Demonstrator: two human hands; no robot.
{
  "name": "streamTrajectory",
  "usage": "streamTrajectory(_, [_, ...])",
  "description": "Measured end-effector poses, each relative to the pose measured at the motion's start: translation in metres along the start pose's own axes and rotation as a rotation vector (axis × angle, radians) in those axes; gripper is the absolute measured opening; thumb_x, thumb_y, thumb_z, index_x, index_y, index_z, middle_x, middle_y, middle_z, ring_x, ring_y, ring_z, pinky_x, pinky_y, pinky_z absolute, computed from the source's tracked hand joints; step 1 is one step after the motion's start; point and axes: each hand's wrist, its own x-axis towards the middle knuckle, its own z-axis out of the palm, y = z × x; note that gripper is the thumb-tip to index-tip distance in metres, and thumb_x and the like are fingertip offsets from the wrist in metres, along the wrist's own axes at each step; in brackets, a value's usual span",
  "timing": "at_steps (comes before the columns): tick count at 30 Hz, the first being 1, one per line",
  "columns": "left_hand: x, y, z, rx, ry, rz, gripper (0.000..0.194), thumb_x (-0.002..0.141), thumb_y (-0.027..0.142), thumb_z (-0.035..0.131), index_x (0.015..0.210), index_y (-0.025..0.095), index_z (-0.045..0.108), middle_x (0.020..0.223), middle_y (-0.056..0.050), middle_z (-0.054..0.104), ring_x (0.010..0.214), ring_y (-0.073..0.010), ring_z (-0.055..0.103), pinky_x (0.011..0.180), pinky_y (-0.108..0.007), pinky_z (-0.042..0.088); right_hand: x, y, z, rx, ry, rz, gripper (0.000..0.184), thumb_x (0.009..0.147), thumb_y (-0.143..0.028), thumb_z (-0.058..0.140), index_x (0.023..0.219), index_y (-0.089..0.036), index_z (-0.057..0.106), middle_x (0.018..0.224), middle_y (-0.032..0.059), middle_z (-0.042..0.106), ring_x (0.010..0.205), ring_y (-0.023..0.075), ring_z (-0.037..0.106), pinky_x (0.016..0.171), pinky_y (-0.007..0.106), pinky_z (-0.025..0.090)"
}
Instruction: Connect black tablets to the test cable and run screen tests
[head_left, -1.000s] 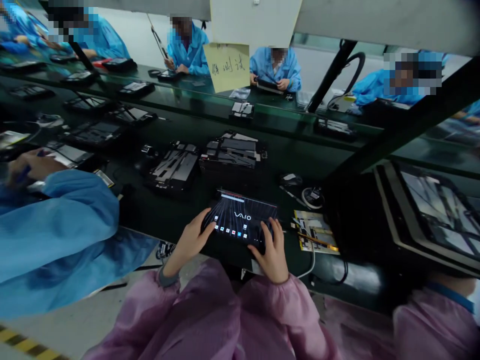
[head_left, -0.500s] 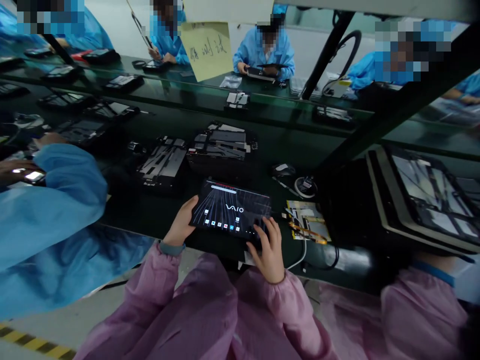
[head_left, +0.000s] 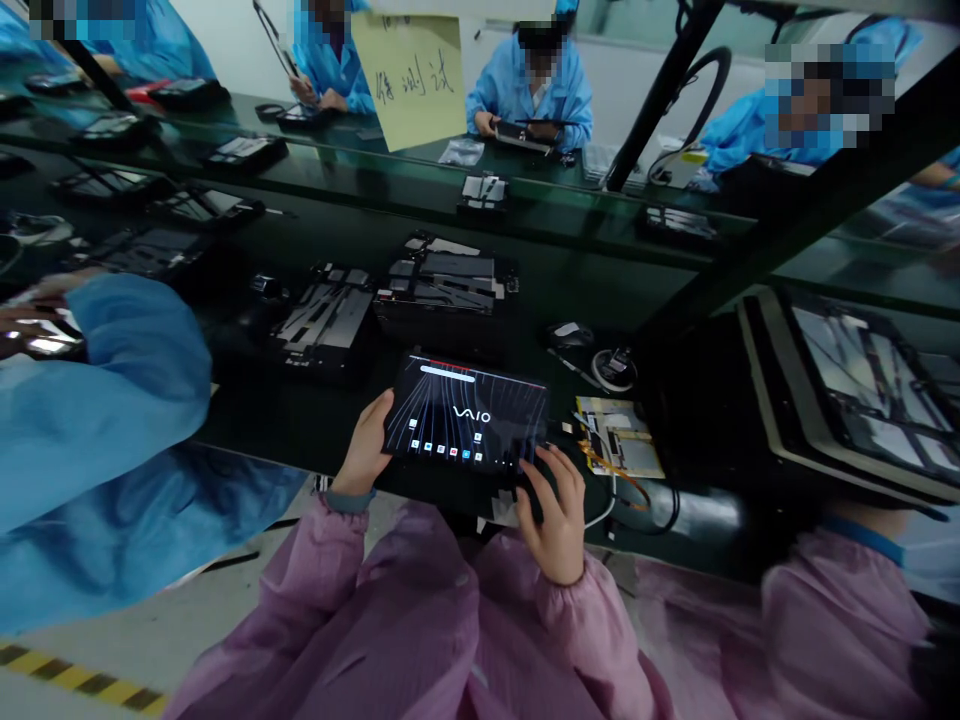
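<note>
From the head camera: a lit tablet showing the word VAIO is in front of the wearer, at the near side of a dark green desk. The left hand grips its left edge; the right hand, fingers spread and slightly bent, is at its lower right corner, contact unclear. Beyond sit dark devices with grey panels; to the right, a mouse. A co-worker's blue sleeve fills the left.
</note>
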Motion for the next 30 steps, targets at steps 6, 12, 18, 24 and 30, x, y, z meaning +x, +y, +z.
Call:
streamTrajectory(6, [0.004,-0.007,-0.004,0.006,0.039,0.011,0.030,0.082,0.039,0.068,0.107,0.022,0.067,0.120,-0.006,0.067,0.114,-0.0248,0.062,0.094,-0.036,0.053,-0.008,-0.002,0.009,-0.106,-0.051,0.011,0.036,0.087,-0.018,0.055,0.122,-0.026,0.060,0.134,0.0096,0.053,0.130,0.0329,0.042,0.102,0.057,0.040])
streamTrajectory(12, [-0.001,0.000,0.001,-0.077,0.019,-0.028,0.021,0.086,0.031,0.063,0.103,0.020,0.068,0.114,-0.006,0.069,0.112,-0.0243,0.062,0.095,-0.035,0.052,-0.013,-0.003,0.009,-0.107,-0.007,0.030,0.039,0.088,-0.016,0.054,0.125,-0.027,0.058,0.133,0.0095,0.053,0.129,0.0327,0.043,0.102,0.057,0.040])
streamTrajectory(18, [0.000,-0.003,-0.001,-0.088,0.024,-0.025,0.022,0.087,0.031,0.062,0.106,0.020,0.066,0.113,-0.006,0.070,0.109,-0.0225,0.064,0.091,-0.034,0.054,-0.015,-0.003,0.008,-0.066,0.005,0.051,0.040,0.088,-0.015,0.052,0.125,-0.027,0.057,0.131,0.0089,0.054,0.126,0.0314,0.045,0.101,0.055,0.042])
streamTrajectory(24, [0.001,-0.004,-0.001,-0.119,0.033,-0.029,0.021,0.086,0.029,0.064,0.104,0.019,0.067,0.112,-0.006,0.070,0.109,-0.0221,0.064,0.092,-0.032,0.052,0.002,-0.018,0.015,-0.038,-0.015,0.011,0.042,0.088,-0.017,0.054,0.129,-0.027,0.054,0.132,0.0106,0.052,0.126,0.0325,0.044,0.099,0.055,0.042])
streamTrajectory(30, [0.003,-0.008,0.001,-0.162,0.039,0.006,0.023,0.082,0.033,0.069,0.099,0.017,0.069,0.102,-0.006,0.072,0.097,-0.0213,0.068,0.087,-0.032,0.053,0.041,-0.045,0.041,-0.092,-0.083,-0.043,0.036,0.090,-0.026,0.056,0.125,-0.022,0.058,0.141,0.0131,0.046,0.135,0.0362,0.036,0.107,0.060,0.033])
